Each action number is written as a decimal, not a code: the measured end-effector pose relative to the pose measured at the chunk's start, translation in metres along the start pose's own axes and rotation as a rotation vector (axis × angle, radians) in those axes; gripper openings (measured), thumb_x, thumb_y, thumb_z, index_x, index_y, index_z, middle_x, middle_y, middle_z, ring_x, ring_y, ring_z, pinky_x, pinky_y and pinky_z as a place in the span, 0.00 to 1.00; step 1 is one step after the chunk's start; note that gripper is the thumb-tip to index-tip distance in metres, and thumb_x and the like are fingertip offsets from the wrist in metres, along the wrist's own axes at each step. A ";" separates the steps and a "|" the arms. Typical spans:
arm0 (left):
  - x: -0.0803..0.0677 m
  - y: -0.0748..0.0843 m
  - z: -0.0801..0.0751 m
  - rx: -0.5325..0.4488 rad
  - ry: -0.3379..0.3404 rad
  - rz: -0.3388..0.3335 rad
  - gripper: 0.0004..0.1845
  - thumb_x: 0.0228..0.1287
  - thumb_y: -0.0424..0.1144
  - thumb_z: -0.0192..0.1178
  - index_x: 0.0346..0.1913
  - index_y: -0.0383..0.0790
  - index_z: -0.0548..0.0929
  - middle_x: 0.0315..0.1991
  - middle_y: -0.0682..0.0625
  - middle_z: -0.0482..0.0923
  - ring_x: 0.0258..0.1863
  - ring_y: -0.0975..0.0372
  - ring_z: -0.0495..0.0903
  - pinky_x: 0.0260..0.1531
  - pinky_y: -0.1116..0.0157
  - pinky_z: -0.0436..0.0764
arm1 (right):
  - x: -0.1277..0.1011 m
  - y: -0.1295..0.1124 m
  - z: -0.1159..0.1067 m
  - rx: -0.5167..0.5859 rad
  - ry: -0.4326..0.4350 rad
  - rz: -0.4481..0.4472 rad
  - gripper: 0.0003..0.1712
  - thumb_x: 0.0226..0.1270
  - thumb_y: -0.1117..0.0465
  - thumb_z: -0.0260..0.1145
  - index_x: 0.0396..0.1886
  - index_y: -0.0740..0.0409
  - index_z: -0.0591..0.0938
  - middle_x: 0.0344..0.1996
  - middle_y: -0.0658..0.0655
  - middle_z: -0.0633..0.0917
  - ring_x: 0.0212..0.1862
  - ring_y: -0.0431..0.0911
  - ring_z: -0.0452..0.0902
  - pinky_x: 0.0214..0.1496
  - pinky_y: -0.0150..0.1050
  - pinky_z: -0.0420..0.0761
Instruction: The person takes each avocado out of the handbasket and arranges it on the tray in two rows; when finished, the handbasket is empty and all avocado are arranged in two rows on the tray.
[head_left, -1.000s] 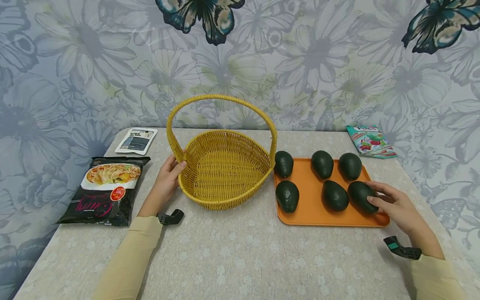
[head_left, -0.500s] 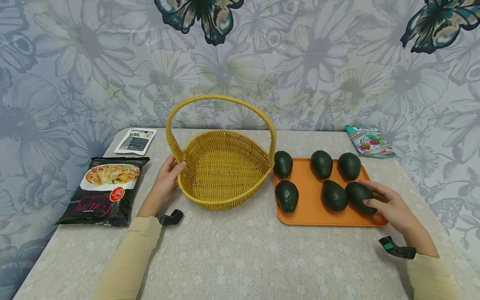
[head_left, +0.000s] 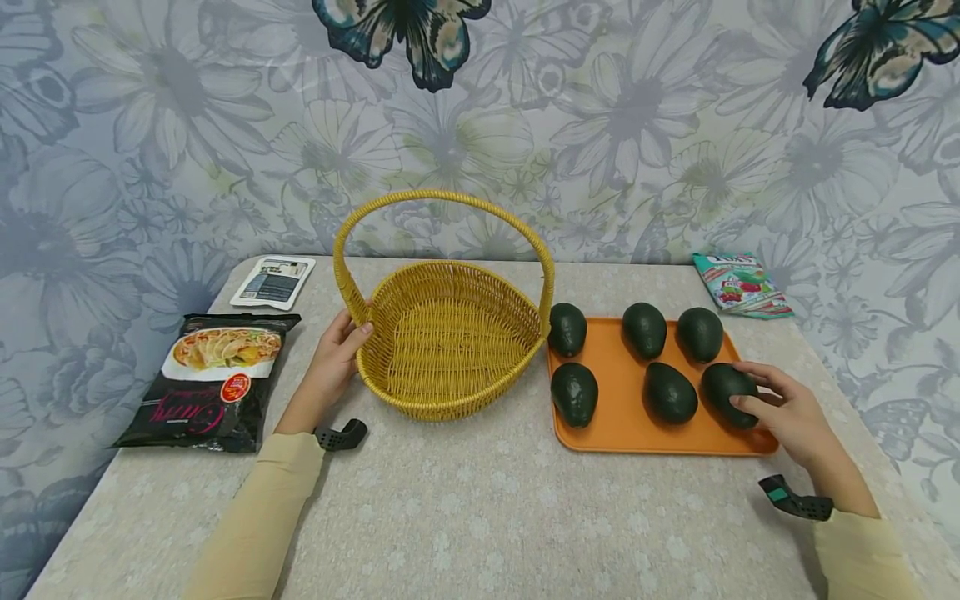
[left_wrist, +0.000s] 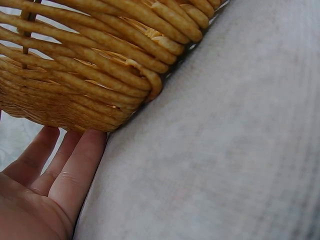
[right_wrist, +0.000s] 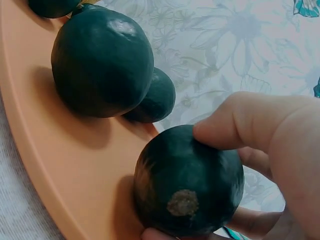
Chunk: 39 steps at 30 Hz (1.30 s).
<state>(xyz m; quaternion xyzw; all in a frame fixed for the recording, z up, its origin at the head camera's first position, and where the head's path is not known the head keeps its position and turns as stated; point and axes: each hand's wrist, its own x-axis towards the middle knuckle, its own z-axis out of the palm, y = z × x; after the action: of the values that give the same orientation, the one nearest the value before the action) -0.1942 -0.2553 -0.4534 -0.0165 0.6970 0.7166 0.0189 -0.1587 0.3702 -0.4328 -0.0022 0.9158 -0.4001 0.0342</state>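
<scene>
A yellow wicker basket (head_left: 450,333) with a tall arched handle stands mid-table, nothing inside it. My left hand (head_left: 337,354) grips its left side, thumb at the rim by the handle's foot; in the left wrist view the fingers (left_wrist: 82,157) touch the woven outer wall. On an orange tray (head_left: 622,433) to the right lie several dark green avocados, such as one avocado (head_left: 670,392) in the front row. My right hand (head_left: 795,417) holds the front-right avocado (head_left: 727,395) between thumb and fingers. Seen by the right wrist camera, that avocado (right_wrist: 187,180) shows its brown stem scar.
A black noodle packet (head_left: 213,383) lies at the left, with a small white-and-dark packet (head_left: 273,282) behind it. At the back right is a teal candy bag (head_left: 742,285). The back-left avocado (head_left: 567,330) sits close by the basket's right edge. A patterned wall rises behind the table.
My right hand shifted slightly left with the front-right avocado, then back right, leaving a wider gap to the neighbouring avocado. The left hand and basket have stayed put.
</scene>
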 end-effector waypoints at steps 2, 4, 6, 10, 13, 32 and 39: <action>0.000 0.000 0.000 -0.003 -0.001 -0.002 0.33 0.81 0.46 0.50 0.82 0.48 0.55 0.76 0.39 0.57 0.57 0.69 0.73 0.45 0.74 0.83 | 0.000 -0.001 0.000 0.011 -0.007 0.019 0.31 0.74 0.57 0.64 0.74 0.54 0.69 0.67 0.70 0.68 0.58 0.61 0.76 0.39 0.21 0.77; 0.000 0.000 0.000 -0.005 0.000 -0.002 0.33 0.81 0.46 0.50 0.81 0.48 0.55 0.76 0.39 0.57 0.58 0.69 0.73 0.46 0.74 0.83 | -0.001 -0.002 0.000 0.031 -0.016 0.033 0.32 0.75 0.56 0.63 0.75 0.53 0.68 0.69 0.74 0.65 0.62 0.74 0.69 0.38 0.22 0.77; 0.000 0.001 0.001 -0.007 0.001 -0.001 0.32 0.81 0.46 0.50 0.81 0.48 0.55 0.76 0.39 0.56 0.58 0.68 0.73 0.46 0.74 0.83 | -0.001 -0.002 0.000 0.038 -0.022 0.042 0.32 0.75 0.55 0.63 0.76 0.53 0.68 0.70 0.75 0.63 0.63 0.76 0.67 0.38 0.22 0.77; -0.001 0.002 0.001 -0.002 0.004 -0.008 0.32 0.81 0.46 0.50 0.82 0.49 0.55 0.77 0.39 0.56 0.59 0.67 0.72 0.46 0.74 0.83 | -0.001 -0.003 -0.001 0.039 -0.023 0.038 0.31 0.76 0.54 0.63 0.75 0.53 0.69 0.68 0.71 0.66 0.57 0.58 0.76 0.38 0.24 0.80; -0.001 0.002 0.001 0.002 0.005 -0.012 0.32 0.81 0.46 0.50 0.82 0.49 0.55 0.78 0.39 0.56 0.59 0.68 0.72 0.46 0.74 0.83 | 0.000 -0.002 -0.002 0.045 -0.015 0.028 0.29 0.76 0.54 0.63 0.74 0.52 0.71 0.62 0.59 0.71 0.49 0.33 0.75 0.38 0.26 0.83; 0.000 0.002 0.001 0.001 0.007 -0.008 0.33 0.81 0.45 0.50 0.82 0.48 0.54 0.78 0.38 0.55 0.60 0.67 0.72 0.46 0.75 0.82 | -0.001 -0.002 -0.001 0.071 -0.029 0.009 0.31 0.76 0.53 0.63 0.74 0.56 0.68 0.65 0.58 0.71 0.44 0.20 0.70 0.38 0.30 0.85; 0.000 0.002 0.002 0.000 0.006 -0.008 0.33 0.81 0.45 0.50 0.82 0.48 0.53 0.78 0.38 0.55 0.60 0.66 0.72 0.46 0.74 0.83 | -0.001 -0.001 -0.002 0.053 -0.024 0.006 0.32 0.77 0.52 0.62 0.75 0.55 0.68 0.65 0.61 0.70 0.44 0.18 0.69 0.38 0.28 0.84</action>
<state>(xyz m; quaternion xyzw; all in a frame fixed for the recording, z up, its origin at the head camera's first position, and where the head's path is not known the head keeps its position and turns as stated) -0.1940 -0.2537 -0.4515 -0.0214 0.6970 0.7165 0.0195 -0.1583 0.3712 -0.4310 -0.0033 0.9044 -0.4241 0.0464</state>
